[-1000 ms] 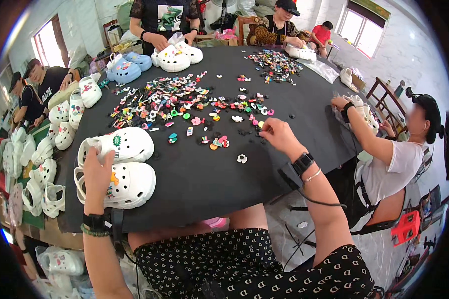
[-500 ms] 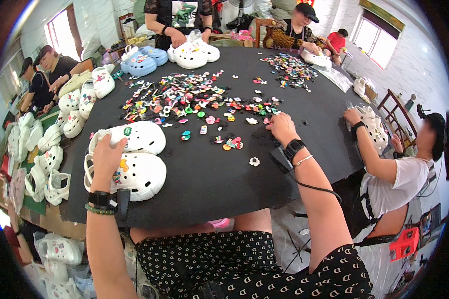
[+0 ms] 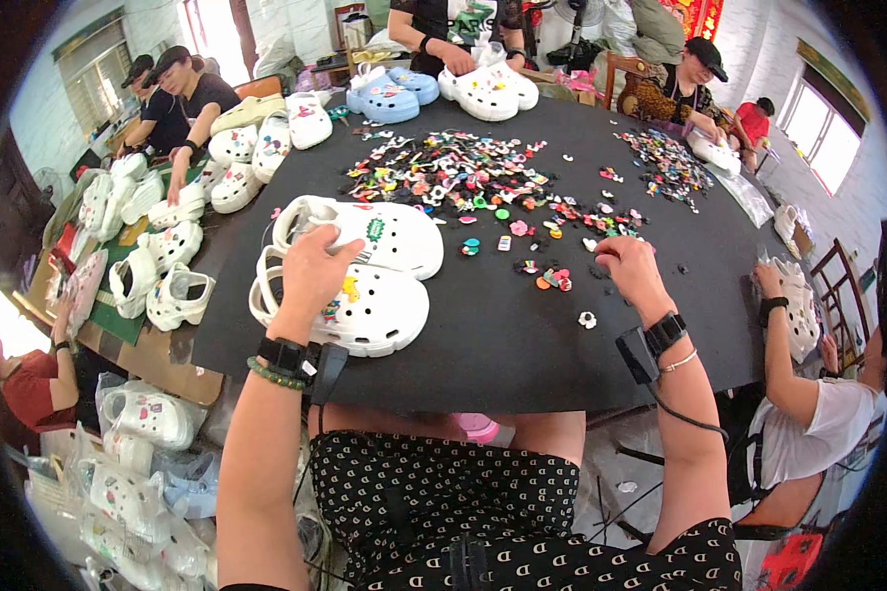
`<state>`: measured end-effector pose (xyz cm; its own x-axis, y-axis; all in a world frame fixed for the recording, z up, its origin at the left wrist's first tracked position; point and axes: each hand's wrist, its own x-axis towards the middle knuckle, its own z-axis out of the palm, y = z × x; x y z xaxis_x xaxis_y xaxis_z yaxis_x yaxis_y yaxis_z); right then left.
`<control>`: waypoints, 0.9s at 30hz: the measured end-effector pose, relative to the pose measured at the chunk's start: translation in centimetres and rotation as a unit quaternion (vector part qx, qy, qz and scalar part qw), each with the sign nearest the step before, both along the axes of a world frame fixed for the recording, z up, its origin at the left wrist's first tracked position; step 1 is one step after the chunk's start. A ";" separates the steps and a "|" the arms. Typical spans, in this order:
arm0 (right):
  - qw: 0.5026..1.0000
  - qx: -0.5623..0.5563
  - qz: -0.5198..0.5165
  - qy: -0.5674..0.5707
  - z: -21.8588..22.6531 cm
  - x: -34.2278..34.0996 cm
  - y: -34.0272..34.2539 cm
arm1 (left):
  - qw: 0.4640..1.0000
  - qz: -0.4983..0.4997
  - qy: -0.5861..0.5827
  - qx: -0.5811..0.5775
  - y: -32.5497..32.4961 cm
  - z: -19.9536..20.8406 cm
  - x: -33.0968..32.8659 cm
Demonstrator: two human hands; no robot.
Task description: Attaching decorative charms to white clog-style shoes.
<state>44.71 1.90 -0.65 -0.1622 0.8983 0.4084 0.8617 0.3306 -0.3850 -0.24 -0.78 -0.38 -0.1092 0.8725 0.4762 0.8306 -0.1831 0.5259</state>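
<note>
Right hand (image 3: 635, 270) shifted leftward, white clogs (image 3: 388, 303) pointing right.

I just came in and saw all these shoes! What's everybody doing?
One person's left hand touches white clogs with a few charms on them. Their right hand is by the loose charms on the black table; I can't tell whether it holds one. Across from them, another person handles more white clogs.

Two clogs (image 3: 389, 303) sit left on the bench (image 3: 522, 360). Behind them lie charms (image 3: 439, 169), with another pile (image 3: 663, 165) further right.
</note>
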 end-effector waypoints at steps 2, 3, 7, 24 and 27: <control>0.999 -0.004 0.041 0.020 0.2 -2.3 -0.4 | 1.000 0.002 0.012 -0.008 -0.2 0.2 0.1; 0.996 -0.006 0.077 0.040 0.3 -3.6 -0.6 | 1.000 0.001 0.023 -0.016 -0.4 0.3 0.1; 0.986 -0.041 0.154 0.047 0.9 -8.5 -2.1 | 0.999 -0.021 -0.005 -0.029 -1.1 0.7 0.1; 0.929 -0.012 0.345 0.131 2.9 -22.4 -6.9 | 0.995 -0.047 -0.049 0.079 -4.0 0.7 -0.2; 0.934 -0.002 0.344 0.096 2.7 -23.5 -7.0 | 0.994 -0.049 -0.053 0.081 -4.0 0.6 0.1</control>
